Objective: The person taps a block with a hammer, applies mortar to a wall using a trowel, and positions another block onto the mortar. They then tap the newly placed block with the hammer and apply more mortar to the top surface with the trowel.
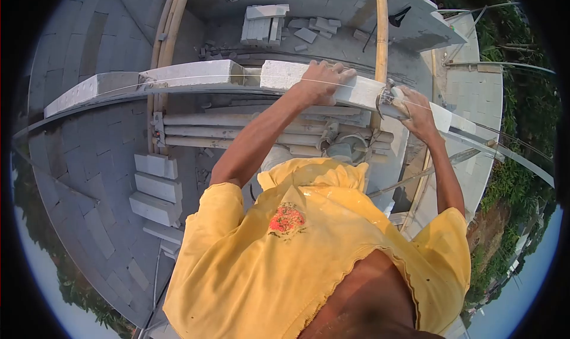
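A long white block (279, 74) lies on top of a narrow wall, beneath a thin string that runs along the row. My left hand (325, 82) grips this block from above, its fingers bent over the far edge. At the block's right end, my right hand (420, 114) is closed around a small pale object that its fingers partly cover; I cannot make out its kind. A dark, toothed-looking piece (385, 99) shows just left of those fingers. Further left along the wall sits another white block (190, 73), separated from the first by a gap.
Bamboo poles (237, 131) form a platform on the near side, with a bucket (353, 143) on it. An upright bamboo pole (381, 30) rises beyond the wall. Stacked blocks (155, 187) are at the lower left; another block stack (261, 31) stands on the floor beyond.
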Motion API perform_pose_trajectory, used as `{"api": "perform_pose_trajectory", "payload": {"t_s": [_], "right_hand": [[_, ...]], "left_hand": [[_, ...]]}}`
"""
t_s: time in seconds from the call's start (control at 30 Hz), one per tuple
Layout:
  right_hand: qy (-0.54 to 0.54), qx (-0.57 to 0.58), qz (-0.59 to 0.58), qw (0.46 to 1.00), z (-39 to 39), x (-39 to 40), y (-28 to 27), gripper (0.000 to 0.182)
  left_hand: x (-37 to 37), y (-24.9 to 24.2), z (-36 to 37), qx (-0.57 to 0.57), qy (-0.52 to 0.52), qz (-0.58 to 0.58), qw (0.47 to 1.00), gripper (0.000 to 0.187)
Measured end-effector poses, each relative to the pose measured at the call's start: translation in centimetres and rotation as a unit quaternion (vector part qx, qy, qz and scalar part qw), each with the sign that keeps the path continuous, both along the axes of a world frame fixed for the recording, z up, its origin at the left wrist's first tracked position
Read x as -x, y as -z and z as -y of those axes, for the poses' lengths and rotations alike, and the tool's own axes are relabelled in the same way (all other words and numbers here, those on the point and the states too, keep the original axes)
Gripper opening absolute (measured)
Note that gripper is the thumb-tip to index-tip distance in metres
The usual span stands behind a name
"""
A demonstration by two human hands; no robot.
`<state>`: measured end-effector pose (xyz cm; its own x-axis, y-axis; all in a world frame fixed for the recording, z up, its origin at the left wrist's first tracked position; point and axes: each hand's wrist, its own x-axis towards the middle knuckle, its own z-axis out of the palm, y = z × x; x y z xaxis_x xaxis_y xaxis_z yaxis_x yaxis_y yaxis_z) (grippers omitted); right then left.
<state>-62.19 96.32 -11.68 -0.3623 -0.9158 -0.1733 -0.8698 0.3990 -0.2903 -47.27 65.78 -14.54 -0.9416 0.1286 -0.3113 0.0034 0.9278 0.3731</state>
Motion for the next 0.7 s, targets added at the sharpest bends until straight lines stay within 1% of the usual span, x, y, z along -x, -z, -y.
{"api": "perform_pose_trajectory", "payload": {"t_s": [0.03, 0.07, 0.13, 0.23, 0.27, 0.37, 0.47, 0.5, 0.6, 0.7], "right_hand": [[-0.008, 0.004, -0.015, 1.0, 0.2, 0.9, 1.3, 0.062], [-0.013, 0.007, -0.028, 1.0, 0.4, 1.5, 2.5, 0.063], [0.007, 0.021, -0.001, 1.0, 2.3, 1.6, 2.9, 0.065], [0.035, 0.035, 0.037, 0.998, 5.0, 1.9, 4.3, 0.068], [0.04, 0.038, 0.053, 0.997, 5.6, 1.8, 5.1, 0.069], [0.033, 0.056, 0.036, 0.997, 7.5, 1.4, 8.0, 0.07], [0.007, 0.065, 0.022, 0.998, 8.3, 1.1, 8.7, 0.071], [-0.01, 0.029, 0.001, 1.0, 8.4, 1.5, 8.9, 0.072], [0.033, 0.052, 0.036, 0.997, 8.2, 0.9, 9.3, 0.072], [0.034, 0.043, 0.007, 0.998, 8.1, 0.8, 10.0, 0.071]], "left_hand": [[0.2, 0.7, 0.4, 0.017, -0.005, -0.036, 0.999, 0.092], [0.6, 1.3, 1.2, 0.028, -0.008, -0.046, 0.999, 0.093], [0.8, 2.1, 2.6, 0.044, -0.005, -0.06, 0.997, 0.096], [1.4, 1.4, 4.6, 0.073, -0.007, -0.009, 0.997, 0.1], [1.2, 1.7, 5.4, 0.077, 0.0, -0.016, 0.997, 0.1], [-0.1, 3.1, 7.4, 0.083, 0.004, -0.024, 0.996, 0.1], [-0.5, 3.4, 7.5, 0.083, -0.01, -0.015, 0.996, 0.101], [-0.5, 3.4, 7.6, 0.084, -0.011, -0.017, 0.996, 0.101], [-0.6, 3.8, 7.8, 0.082, -0.011, -0.016, 0.996, 0.102], [-0.6, 4.5, 7.5, 0.084, -0.009, -0.012, 0.996, 0.104]]}}
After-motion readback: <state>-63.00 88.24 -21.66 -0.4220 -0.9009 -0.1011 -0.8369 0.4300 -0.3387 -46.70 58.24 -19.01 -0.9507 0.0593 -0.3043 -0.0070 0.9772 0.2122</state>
